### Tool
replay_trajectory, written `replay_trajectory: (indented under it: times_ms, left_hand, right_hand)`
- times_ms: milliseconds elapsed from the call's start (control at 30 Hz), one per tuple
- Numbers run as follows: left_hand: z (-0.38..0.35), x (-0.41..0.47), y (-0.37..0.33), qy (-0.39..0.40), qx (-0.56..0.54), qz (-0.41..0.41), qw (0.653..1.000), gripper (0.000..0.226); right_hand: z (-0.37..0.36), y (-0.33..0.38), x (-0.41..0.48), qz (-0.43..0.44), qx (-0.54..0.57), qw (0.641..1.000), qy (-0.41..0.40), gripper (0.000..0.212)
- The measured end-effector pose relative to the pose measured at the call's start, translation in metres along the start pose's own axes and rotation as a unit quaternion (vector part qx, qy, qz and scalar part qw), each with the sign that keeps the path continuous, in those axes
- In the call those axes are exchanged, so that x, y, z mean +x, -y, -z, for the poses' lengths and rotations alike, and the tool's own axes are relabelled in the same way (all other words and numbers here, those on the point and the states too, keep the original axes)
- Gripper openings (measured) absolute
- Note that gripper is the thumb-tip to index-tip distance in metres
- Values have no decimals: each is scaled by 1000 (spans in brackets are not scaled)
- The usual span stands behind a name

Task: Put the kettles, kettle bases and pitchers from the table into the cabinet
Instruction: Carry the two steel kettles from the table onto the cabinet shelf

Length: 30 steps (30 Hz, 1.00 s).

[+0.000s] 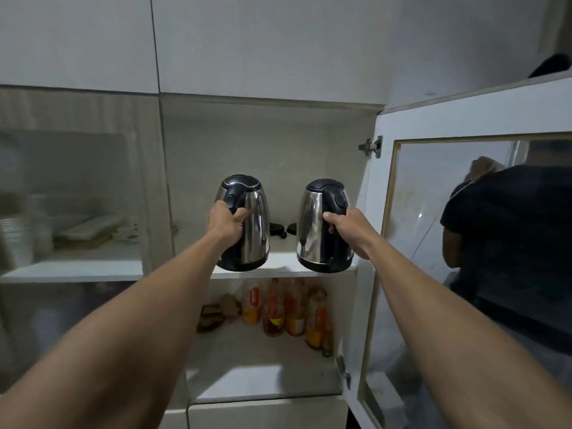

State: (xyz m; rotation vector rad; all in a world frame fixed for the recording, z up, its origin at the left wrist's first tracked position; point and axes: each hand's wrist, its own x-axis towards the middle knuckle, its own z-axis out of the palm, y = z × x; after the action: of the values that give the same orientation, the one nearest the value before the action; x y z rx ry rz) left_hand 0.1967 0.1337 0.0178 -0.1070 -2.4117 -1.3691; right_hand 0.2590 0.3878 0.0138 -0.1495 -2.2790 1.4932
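Two steel kettles with black lids and handles are held up at the open cabinet. My left hand (225, 222) grips the handle of the left kettle (252, 224), whose base hangs just past the front edge of the upper shelf (278, 263). My right hand (343, 224) grips the handle of the right kettle (312, 226), held over the shelf's front right corner. Both kettles tilt slightly. Behind them, at the back of the shelf, lie two black kettle bases (283, 229), partly hidden by the kettles.
The cabinet door (433, 125) stands open to the right; its glass reflects a person in a dark shirt. Several bottles (288, 308) and brown packets (216, 312) fill the lower shelf. Behind the left glass door are stacked bowls (17, 239) and flat dishes (93, 229).
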Motion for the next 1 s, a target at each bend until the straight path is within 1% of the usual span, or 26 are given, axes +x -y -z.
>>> replay_trajectory:
  times_ms: [100,200,267,467,633,700,767,800,833,900,1000]
  left_hand:
    - [-22,30,0,3,5,8,1000,29]
    - [-40,58,2,-2,21,10,1000,29]
    - [-53,82,4,-4,28,7,1000,30]
    - [-94,161,16,-2,6,11,1000,27]
    - [-125,223,28,5,-5,7,1000,37]
    - [-140,246,29,10,-26,-11,1000,32]
    - [-152,264,30,8,-54,10,998,20]
    - [-160,274,32,3,-49,23,999,19]
    - [-166,281,33,6,-38,24,999,22]
    - [-182,299,37,17,3,15,1000,39]
    - [-198,316,42,22,26,-2,999,45]
  right_hand:
    - [-2,-13,38,3,4,1000,7,15]
    - [-6,-24,71,-4,-5,1000,-6,11]
    - [-11,-34,99,-14,-17,1000,-11,15]
    - [-29,-63,179,-20,-19,999,-25,10]
    - [-42,-73,239,-19,-19,999,-40,12]
    - [-46,-78,264,-19,-21,998,-51,15]
    - [-50,-86,286,-25,-20,997,-63,20]
    - [-52,-91,299,-30,-18,997,-69,18]
    - [-54,-96,310,-34,-12,997,-74,17]
    - [-58,-110,333,-42,1,995,-89,21]
    - [-62,-124,359,-35,5,994,-99,12]
